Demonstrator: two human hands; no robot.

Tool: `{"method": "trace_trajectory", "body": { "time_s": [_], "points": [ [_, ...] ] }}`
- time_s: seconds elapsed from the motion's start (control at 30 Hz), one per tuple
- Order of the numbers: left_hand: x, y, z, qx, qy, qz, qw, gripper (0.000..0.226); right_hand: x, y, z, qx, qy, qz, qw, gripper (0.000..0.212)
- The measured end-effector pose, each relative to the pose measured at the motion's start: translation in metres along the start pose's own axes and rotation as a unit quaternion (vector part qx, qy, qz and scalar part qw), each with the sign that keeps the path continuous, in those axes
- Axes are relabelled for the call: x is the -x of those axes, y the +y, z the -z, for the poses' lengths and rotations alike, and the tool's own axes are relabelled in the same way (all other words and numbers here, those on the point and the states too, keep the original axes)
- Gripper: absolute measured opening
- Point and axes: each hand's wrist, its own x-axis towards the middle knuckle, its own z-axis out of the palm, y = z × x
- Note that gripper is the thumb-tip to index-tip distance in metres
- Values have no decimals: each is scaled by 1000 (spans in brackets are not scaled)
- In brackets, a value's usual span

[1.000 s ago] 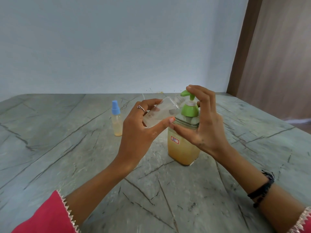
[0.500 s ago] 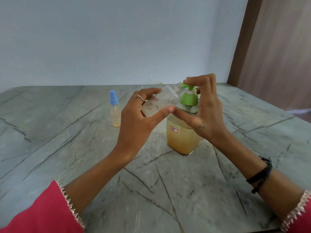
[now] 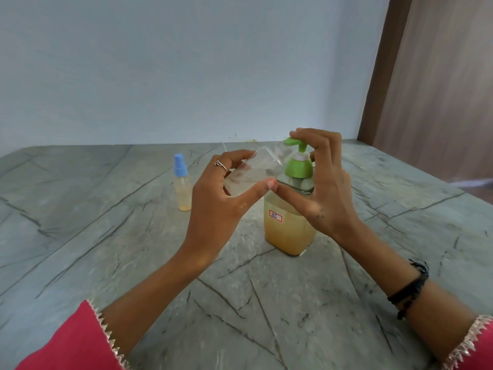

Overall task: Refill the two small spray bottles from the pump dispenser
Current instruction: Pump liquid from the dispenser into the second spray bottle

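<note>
Left hand [image 3: 216,198] pinches the uncapped clear spray bottle [image 3: 256,169], tipped over with its open neck right under the green spout of the pump dispenser [image 3: 292,209]. Right hand [image 3: 324,182] curls over the dispenser from the right, fingertips on the pump head, thumb down the front. The pump head looks up, so I'd guess a press is coming. Biggest risk: that neck is tiny and tilted, so a hard push could squirt the yellow liquid past it onto the table [image 3: 133,263]. Bottle 2 with the blue cap [image 3: 181,182] stands left of the dispenser, partly filled.
</note>
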Motion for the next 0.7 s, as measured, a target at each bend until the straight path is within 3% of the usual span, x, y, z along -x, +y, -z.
{"method": "trace_trajectory", "body": {
  "time_s": [0.37, 0.7],
  "points": [
    [0, 1, 1, -4, 5, 4, 1000, 42, -8, -5, 2, -22, 3, -13, 1000, 55],
    [-1, 2, 1, 14, 1, 1, 1000, 42, 0, -3, -1, 4, 17, 3, 1000, 69]
  ]
}}
